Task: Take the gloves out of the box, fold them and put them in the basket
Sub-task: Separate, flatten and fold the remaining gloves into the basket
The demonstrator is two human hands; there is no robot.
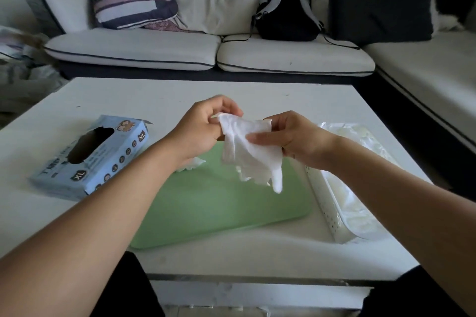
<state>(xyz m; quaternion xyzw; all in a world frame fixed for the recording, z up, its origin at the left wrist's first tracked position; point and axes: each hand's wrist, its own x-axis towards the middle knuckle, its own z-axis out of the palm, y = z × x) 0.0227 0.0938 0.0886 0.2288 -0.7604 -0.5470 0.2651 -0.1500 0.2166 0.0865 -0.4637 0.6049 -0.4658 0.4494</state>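
Observation:
A white glove (248, 152) hangs in the air above the green mat (219, 203), its fingers pointing down. My left hand (206, 128) pinches its upper left corner, and my right hand (288, 136) grips its right edge with thumb on top. The blue glove box (95, 159), marked XL, lies on the table to the left with its oval opening facing up. A white perforated basket (332, 211) stands at the right, with pale gloves (355, 213) inside it. Another white glove (192, 163) peeks out on the mat under my left wrist.
The white table (257, 95) holds everything; its near edge is close to my body. Behind it runs a sofa (167, 51) with cushions and a black backpack (286, 15).

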